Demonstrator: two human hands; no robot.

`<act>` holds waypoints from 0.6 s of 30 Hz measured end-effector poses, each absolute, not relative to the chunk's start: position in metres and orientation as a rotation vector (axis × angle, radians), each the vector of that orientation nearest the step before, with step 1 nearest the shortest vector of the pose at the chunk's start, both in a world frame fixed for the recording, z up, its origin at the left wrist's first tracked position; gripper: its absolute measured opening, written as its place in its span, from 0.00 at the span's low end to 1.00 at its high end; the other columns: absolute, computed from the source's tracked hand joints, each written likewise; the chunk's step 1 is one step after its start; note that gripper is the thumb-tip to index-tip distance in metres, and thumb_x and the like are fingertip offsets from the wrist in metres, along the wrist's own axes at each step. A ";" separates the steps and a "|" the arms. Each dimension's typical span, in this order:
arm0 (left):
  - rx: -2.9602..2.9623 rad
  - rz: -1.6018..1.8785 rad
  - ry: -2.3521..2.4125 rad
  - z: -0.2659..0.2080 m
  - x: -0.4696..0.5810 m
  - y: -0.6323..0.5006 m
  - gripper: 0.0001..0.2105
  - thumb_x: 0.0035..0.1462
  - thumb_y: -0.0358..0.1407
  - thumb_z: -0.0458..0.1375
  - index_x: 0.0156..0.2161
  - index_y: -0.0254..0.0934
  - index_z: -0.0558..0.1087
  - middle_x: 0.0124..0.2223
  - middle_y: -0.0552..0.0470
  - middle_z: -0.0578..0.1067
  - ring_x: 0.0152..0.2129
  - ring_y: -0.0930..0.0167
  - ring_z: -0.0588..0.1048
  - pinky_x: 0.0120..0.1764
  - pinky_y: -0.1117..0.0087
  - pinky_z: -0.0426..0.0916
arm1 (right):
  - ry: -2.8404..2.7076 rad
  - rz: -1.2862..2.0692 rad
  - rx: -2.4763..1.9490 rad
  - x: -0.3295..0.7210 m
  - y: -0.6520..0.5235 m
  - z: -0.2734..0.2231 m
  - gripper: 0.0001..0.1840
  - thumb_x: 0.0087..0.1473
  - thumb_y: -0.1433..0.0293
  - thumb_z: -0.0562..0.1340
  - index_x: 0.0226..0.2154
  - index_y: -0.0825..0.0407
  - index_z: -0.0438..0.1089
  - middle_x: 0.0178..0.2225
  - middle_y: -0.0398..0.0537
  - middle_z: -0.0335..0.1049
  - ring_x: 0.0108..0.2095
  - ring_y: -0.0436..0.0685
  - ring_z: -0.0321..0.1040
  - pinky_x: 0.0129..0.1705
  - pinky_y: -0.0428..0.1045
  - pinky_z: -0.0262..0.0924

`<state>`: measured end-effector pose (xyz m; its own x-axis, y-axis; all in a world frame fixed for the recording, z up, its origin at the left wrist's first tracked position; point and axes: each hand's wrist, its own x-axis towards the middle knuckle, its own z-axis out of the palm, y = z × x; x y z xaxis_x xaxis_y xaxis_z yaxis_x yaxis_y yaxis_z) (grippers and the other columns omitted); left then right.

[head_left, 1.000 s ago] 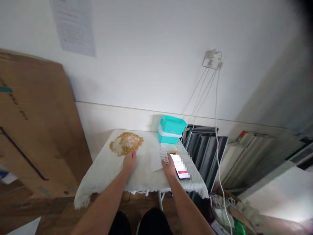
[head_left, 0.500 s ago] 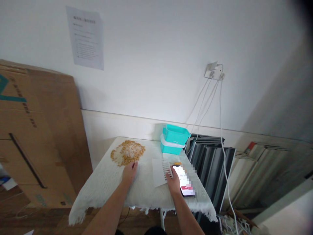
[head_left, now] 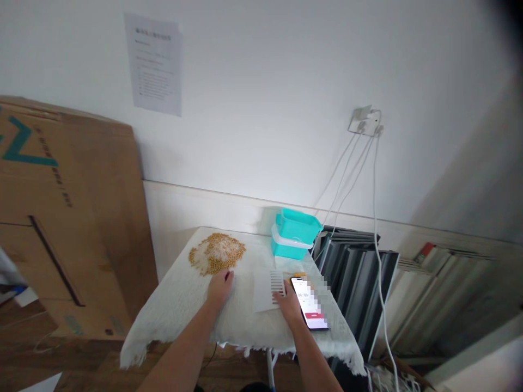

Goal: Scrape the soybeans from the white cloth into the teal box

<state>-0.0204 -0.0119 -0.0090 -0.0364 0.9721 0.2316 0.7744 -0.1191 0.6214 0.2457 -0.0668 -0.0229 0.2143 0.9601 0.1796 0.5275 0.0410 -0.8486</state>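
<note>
My left hand (head_left: 220,286) rests on the white cloth with its fingers curled in, and nothing shows in them. Just beyond it lies a heap of yellow beans or kernels (head_left: 235,253) mixed with white rice-like grains (head_left: 216,247). My right hand (head_left: 289,300) lies over the right edge of a white sheet (head_left: 263,291) that has a row of dark slots along that side. Its thumb and fingers are apart, with the thumb over the slots. Close to its right is a lit phone (head_left: 308,299) showing a timer; part of the phone is blurred out.
Two stacked turquoise boxes (head_left: 292,247) stand at the table's back right. Small yellow pieces (head_left: 299,274) lie behind the phone. White cables (head_left: 376,218) hang from a wall socket beside dark panels (head_left: 355,283). On the left stands a large cardboard box (head_left: 98,228).
The view has shifted slightly, moving the scene to the right. The slotted part of the sheet now lies straighter, and my right thumb has moved a little. My left hand stays by the heap.
</note>
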 end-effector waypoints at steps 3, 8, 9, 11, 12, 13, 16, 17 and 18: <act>1.875 0.964 1.823 -0.010 -0.020 -0.013 0.17 0.63 0.40 0.47 0.29 0.34 0.73 0.29 0.48 0.75 0.28 0.70 0.69 0.31 0.71 0.53 | -1.452 0.658 -1.671 0.245 -0.058 -0.005 0.19 0.46 0.68 0.58 0.42 0.54 0.71 0.37 0.53 0.77 0.38 0.61 0.74 0.41 0.53 0.66; 1.752 0.877 1.405 -0.002 -0.030 -0.008 0.11 0.56 0.38 0.53 0.29 0.35 0.73 0.27 0.52 0.73 0.26 0.71 0.68 0.32 0.72 0.57 | -1.581 0.318 -1.505 0.202 -0.024 0.057 0.21 0.54 0.69 0.53 0.48 0.56 0.68 0.47 0.58 0.73 0.45 0.59 0.71 0.49 0.53 0.64; 1.712 0.821 1.283 0.001 -0.037 -0.007 0.11 0.56 0.39 0.53 0.29 0.35 0.73 0.26 0.53 0.72 0.25 0.71 0.68 0.31 0.72 0.58 | -1.670 0.276 -1.427 0.187 -0.017 0.068 0.21 0.55 0.69 0.52 0.50 0.55 0.68 0.48 0.57 0.72 0.46 0.58 0.70 0.50 0.53 0.63; 1.649 0.773 1.208 0.008 -0.058 -0.005 0.13 0.55 0.42 0.54 0.26 0.35 0.71 0.24 0.53 0.70 0.23 0.72 0.67 0.29 0.72 0.58 | -1.891 0.220 -1.312 0.154 -0.003 0.088 0.21 0.58 0.71 0.50 0.51 0.53 0.67 0.51 0.54 0.71 0.50 0.57 0.68 0.53 0.52 0.60; 1.642 0.801 1.280 0.010 -0.073 -0.005 0.14 0.55 0.43 0.54 0.25 0.35 0.70 0.23 0.53 0.70 0.22 0.72 0.67 0.29 0.71 0.58 | -2.008 0.213 -1.300 0.138 0.004 0.095 0.21 0.59 0.71 0.50 0.53 0.51 0.67 0.52 0.52 0.70 0.51 0.56 0.68 0.54 0.51 0.60; 1.653 0.851 1.418 0.012 -0.089 -0.005 0.14 0.56 0.43 0.53 0.25 0.36 0.69 0.23 0.53 0.70 0.23 0.71 0.67 0.29 0.71 0.58 | -2.125 0.208 -1.303 0.122 0.011 0.101 0.22 0.60 0.72 0.49 0.55 0.49 0.66 0.53 0.50 0.70 0.51 0.55 0.68 0.54 0.50 0.60; 1.837 0.963 1.925 0.011 -0.139 -0.008 0.16 0.61 0.43 0.48 0.27 0.37 0.69 0.28 0.50 0.73 0.28 0.69 0.71 0.33 0.70 0.59 | -2.408 0.179 -1.299 0.085 0.031 0.110 0.24 0.60 0.74 0.51 0.57 0.46 0.64 0.55 0.46 0.69 0.52 0.56 0.67 0.55 0.50 0.58; 1.903 0.936 2.051 0.009 -0.153 -0.008 0.17 0.62 0.42 0.46 0.28 0.37 0.70 0.31 0.48 0.74 0.31 0.67 0.72 0.35 0.70 0.60 | -2.464 0.164 -1.295 0.077 0.038 0.112 0.25 0.60 0.74 0.52 0.58 0.46 0.64 0.56 0.46 0.69 0.52 0.57 0.67 0.55 0.50 0.58; 1.950 0.894 2.143 0.006 -0.165 -0.009 0.17 0.63 0.40 0.45 0.28 0.37 0.70 0.33 0.46 0.75 0.33 0.66 0.72 0.37 0.69 0.61 | -2.502 0.149 -1.294 0.071 0.044 0.112 0.25 0.59 0.74 0.52 0.58 0.46 0.64 0.56 0.46 0.69 0.52 0.57 0.67 0.54 0.50 0.58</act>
